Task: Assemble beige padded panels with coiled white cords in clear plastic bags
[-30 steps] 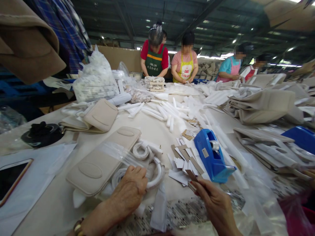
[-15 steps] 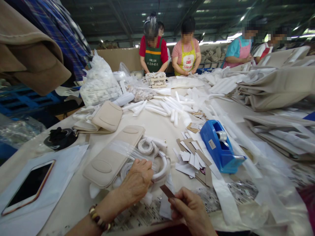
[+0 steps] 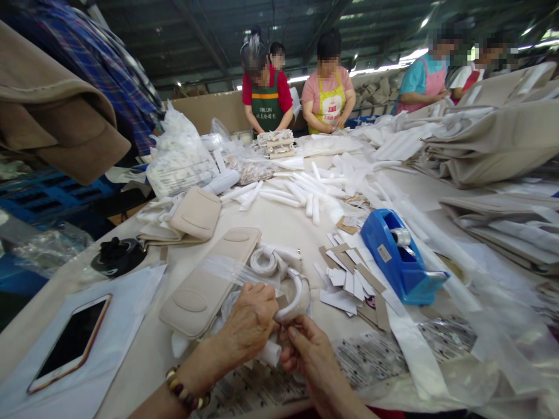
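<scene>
My left hand [image 3: 248,321] is closed over a curved white padded piece [image 3: 297,297] at the mouth of a clear plastic bag [image 3: 227,273] that holds a beige padded panel [image 3: 205,285]. My right hand [image 3: 310,356] meets it from the right, fingers pinched around the lower end of the white piece. A small brown card shows between the two hands. A coiled white strap [image 3: 263,262] lies just beyond.
A pile of brown and white paper cards [image 3: 349,282] and a blue tape dispenser [image 3: 399,256] lie to the right. A phone [image 3: 72,340] rests at the left. White rolls [image 3: 301,195] and beige fabric stacks [image 3: 489,145] cover the table. Several people work at the far end.
My right hand carried a brown card from the pile leftward to my left hand and now grips the white piece with it. The view shifted slightly.
</scene>
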The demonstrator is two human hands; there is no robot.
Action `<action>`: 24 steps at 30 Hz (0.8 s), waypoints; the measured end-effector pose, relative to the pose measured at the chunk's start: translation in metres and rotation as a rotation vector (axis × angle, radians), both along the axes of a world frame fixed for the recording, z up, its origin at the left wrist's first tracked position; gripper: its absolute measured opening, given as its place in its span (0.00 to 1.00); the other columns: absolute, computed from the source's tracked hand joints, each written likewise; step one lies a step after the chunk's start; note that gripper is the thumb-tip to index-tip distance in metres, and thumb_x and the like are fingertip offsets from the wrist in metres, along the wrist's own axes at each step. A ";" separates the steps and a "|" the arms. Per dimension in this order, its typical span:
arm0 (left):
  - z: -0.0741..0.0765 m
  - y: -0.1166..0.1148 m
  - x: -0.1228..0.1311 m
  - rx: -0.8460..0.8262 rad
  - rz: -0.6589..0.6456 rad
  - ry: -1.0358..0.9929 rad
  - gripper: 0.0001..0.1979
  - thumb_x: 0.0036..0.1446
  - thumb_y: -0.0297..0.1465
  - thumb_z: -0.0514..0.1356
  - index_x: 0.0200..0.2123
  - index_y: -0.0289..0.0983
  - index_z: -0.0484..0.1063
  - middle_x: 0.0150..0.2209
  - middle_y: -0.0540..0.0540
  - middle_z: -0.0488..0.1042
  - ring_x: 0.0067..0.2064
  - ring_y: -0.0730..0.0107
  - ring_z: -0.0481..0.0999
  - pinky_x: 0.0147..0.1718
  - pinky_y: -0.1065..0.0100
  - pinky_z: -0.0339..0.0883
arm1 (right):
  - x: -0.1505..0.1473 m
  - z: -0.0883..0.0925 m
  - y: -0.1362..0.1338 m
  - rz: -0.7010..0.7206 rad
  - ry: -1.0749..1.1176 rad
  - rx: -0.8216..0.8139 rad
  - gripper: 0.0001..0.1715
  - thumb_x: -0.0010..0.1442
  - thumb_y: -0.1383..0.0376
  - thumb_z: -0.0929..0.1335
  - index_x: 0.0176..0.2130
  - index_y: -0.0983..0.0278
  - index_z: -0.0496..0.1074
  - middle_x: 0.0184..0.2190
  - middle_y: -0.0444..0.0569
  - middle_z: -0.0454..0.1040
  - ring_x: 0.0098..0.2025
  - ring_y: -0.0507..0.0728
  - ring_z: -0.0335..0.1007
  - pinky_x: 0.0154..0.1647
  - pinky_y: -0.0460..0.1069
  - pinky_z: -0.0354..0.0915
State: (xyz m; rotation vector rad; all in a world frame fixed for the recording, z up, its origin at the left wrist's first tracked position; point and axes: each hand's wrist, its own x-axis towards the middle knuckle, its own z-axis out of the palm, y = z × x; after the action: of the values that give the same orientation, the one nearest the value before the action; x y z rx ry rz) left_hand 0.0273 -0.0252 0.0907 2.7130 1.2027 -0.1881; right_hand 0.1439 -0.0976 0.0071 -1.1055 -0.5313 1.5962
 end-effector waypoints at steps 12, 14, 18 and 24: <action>-0.014 -0.007 -0.005 0.080 0.167 -0.277 0.05 0.45 0.21 0.62 0.25 0.37 0.72 0.35 0.48 0.69 0.41 0.62 0.67 0.43 0.57 0.55 | -0.003 0.008 0.019 -0.082 0.157 -0.120 0.18 0.34 0.61 0.74 0.27 0.67 0.73 0.17 0.40 0.70 0.16 0.44 0.57 0.16 0.41 0.51; -0.018 -0.007 -0.007 0.103 0.203 -0.323 0.06 0.42 0.21 0.62 0.25 0.36 0.70 0.35 0.48 0.69 0.41 0.61 0.67 0.42 0.57 0.57 | -0.002 0.010 0.019 -0.068 0.165 -0.132 0.18 0.33 0.62 0.74 0.28 0.68 0.74 0.18 0.40 0.71 0.17 0.44 0.58 0.17 0.40 0.52; -0.027 -0.006 -0.011 0.195 0.244 -0.452 0.22 0.38 0.21 0.62 0.40 0.34 0.66 0.41 0.43 0.69 0.43 0.59 0.68 0.42 0.58 0.61 | -0.001 0.011 0.020 -0.060 0.155 -0.144 0.18 0.33 0.62 0.74 0.27 0.68 0.74 0.18 0.41 0.71 0.17 0.44 0.58 0.17 0.41 0.52; -0.023 -0.004 -0.009 0.092 0.157 -0.433 0.28 0.40 0.20 0.60 0.49 0.36 0.63 0.43 0.44 0.74 0.44 0.58 0.72 0.43 0.56 0.59 | -0.001 0.010 0.023 -0.059 0.086 -0.148 0.17 0.34 0.61 0.72 0.29 0.66 0.75 0.13 0.37 0.67 0.15 0.44 0.54 0.16 0.41 0.47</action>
State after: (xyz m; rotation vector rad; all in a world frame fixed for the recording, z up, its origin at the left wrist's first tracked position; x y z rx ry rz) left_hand 0.0183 -0.0295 0.0679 2.5267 1.2989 0.4604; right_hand 0.1430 -0.0746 0.0167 -1.1455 -0.3244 1.6442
